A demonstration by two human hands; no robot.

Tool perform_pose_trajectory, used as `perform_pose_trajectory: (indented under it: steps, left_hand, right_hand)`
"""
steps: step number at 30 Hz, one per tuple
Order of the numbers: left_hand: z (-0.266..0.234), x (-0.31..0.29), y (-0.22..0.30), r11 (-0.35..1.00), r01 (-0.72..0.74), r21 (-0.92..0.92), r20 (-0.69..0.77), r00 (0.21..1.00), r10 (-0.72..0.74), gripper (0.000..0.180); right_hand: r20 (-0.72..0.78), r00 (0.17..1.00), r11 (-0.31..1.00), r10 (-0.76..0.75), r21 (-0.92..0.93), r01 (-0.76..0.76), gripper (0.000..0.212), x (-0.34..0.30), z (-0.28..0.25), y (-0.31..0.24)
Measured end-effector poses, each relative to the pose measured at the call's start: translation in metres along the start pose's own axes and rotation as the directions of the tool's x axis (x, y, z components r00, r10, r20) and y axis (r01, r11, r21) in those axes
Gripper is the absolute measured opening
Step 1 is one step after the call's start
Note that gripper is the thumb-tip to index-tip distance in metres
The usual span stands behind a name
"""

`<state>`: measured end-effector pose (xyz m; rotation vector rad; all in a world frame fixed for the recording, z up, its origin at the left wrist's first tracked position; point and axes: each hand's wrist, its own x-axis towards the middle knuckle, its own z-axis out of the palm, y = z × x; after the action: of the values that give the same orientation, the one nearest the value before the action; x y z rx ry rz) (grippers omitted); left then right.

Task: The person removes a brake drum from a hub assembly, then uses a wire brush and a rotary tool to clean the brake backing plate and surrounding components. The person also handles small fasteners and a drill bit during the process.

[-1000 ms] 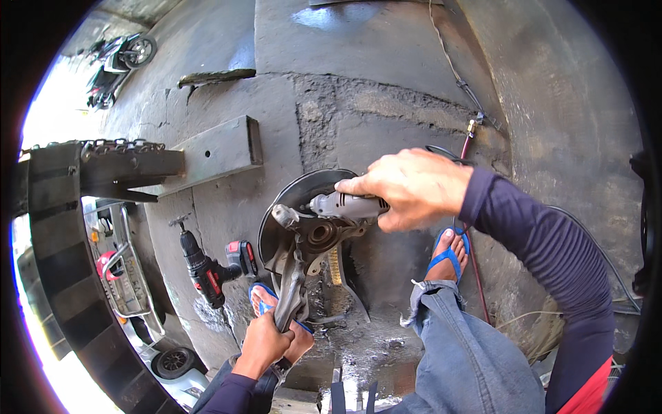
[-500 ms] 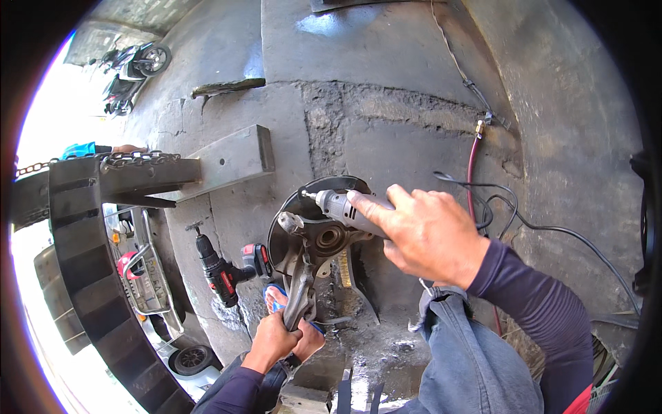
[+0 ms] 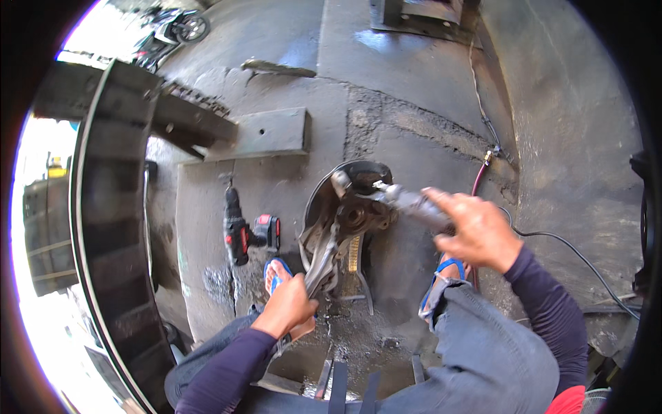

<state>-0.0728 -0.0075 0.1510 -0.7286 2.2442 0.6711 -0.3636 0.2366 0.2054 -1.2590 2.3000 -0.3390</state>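
A greasy metal steering knuckle (image 3: 323, 261) with a round dark backing plate (image 3: 318, 201) and a hub bore (image 3: 354, 217) rests between my feet. My left hand (image 3: 287, 303) is closed round the knuckle's near arm. In my right hand (image 3: 478, 230) is a grey corded die grinder (image 3: 418, 205), the index finger stretched along its body. The grinder's tip lies over the far side of the knuckle, above the bore; whether it touches is too blurred to tell. A black and red cordless drill (image 3: 238, 231) lies on the floor to the left.
A wire brush (image 3: 355, 254) lies beside the knuckle. The black power cord (image 3: 565, 237) and a red hose (image 3: 478, 172) run over the floor at right. A heavy steel frame (image 3: 114, 228) stands at left, its beam (image 3: 269, 134) reaching inward. A motorcycle (image 3: 172, 31) is parked far left.
The view has shifted, so most things appear further right. The grinder's tip has come away from the backing plate's far-left edge toward the right, closer above the bore. My left hand keeps its hold.
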Motion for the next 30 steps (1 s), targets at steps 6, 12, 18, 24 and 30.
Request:
perform_pose_trajectory:
  steps: [6, 12, 18, 24, 30]
  left_hand:
    - [-0.007, 0.001, 0.016, 1.000, 0.007, -0.010, -0.008, 1.000, -0.007, 0.030]
    - [-0.014, 0.001, 0.021, 0.995, 0.094, -0.016, 0.135, 0.987, -0.091, 0.034]
    - [-0.010, -0.003, 0.020, 0.974, 0.204, -0.099, 0.174, 0.967, -0.185, 0.042]
    - [-0.003, -0.007, 0.013, 0.981, 0.141, -0.133, 0.124, 0.984, -0.124, 0.041]
    - [0.004, -0.008, 0.008, 0.975, 0.105, -0.197, 0.032, 0.994, -0.100, 0.036]
  right_hand:
    - [0.185, 0.981, 0.996, 0.062, 0.059, -0.074, 0.072, -0.038, -0.059, -0.055]
    - [0.087, 0.992, 0.996, 0.092, -0.007, -0.092, 0.058, -0.004, 0.023, -0.120]
    - [0.107, 0.970, 0.976, 0.217, -0.047, -0.213, 0.047, 0.036, 0.066, -0.151]
    - [0.154, 0.940, 0.951, 0.303, -0.115, -0.287, 0.042, 0.065, 0.058, -0.168]
    - [0.117, 0.960, 0.932, 0.255, -0.293, -0.212, 0.040, 0.067, 0.054, -0.177]
